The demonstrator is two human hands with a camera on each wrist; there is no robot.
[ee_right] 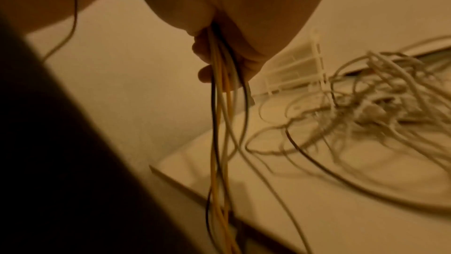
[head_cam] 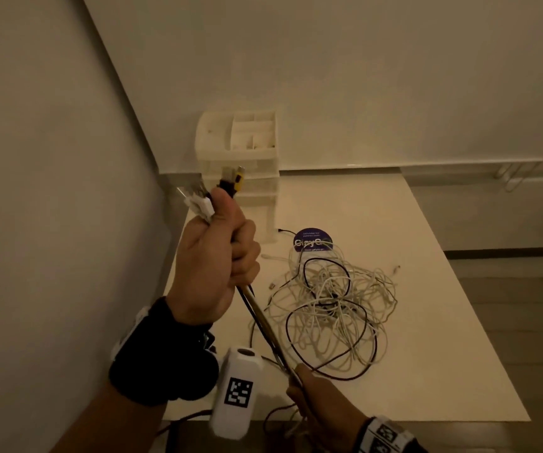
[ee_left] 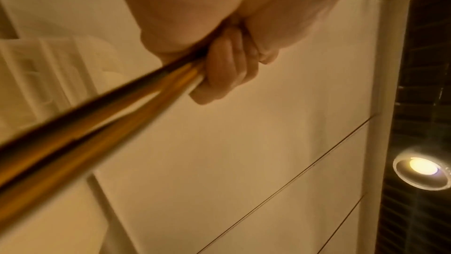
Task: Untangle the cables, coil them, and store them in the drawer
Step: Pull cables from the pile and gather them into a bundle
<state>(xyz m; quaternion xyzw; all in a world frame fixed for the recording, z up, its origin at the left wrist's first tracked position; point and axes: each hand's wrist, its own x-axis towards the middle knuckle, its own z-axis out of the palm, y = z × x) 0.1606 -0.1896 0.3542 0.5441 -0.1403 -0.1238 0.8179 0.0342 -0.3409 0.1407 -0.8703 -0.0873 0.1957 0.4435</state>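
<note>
A round dark purple sticker (head_cam: 312, 240) lies on the table just right of the organiser's foot; pale letters on it read roughly "Glay", with a cable crossing the rest, and its smaller lines are too small to read. Black-and-white square code markers sit on the white wrist-camera housing (head_cam: 236, 385) and on the right wrist's band (head_cam: 384, 434).

The white rectangular table (head_cam: 427, 305) stands in a corner of pale walls, in dim warm light. At its far left stands a white plastic desktop organiser (head_cam: 239, 158) with open compartments on top and translucent drawers below, all pushed in. A tangled heap of white and dark cables (head_cam: 329, 312) lies loose on the middle of the table, near the sticker. The left wrist view shows a lit round ceiling lamp (ee_left: 423, 169) above.

The left hand (head_cam: 213, 259) is raised in a fist, thumb up, gripping a taut bundle of yellow, black and white cables (head_cam: 263, 325). White, black and yellow plugs (head_cam: 231, 181) stick out above the fist, in front of the organiser. The bundle runs straight down and nearer to the right hand (head_cam: 316, 397), low at the near table edge, whose fingers curl round it. Below that hand the strands hang loose past the table edge, as the right wrist view shows.
</note>
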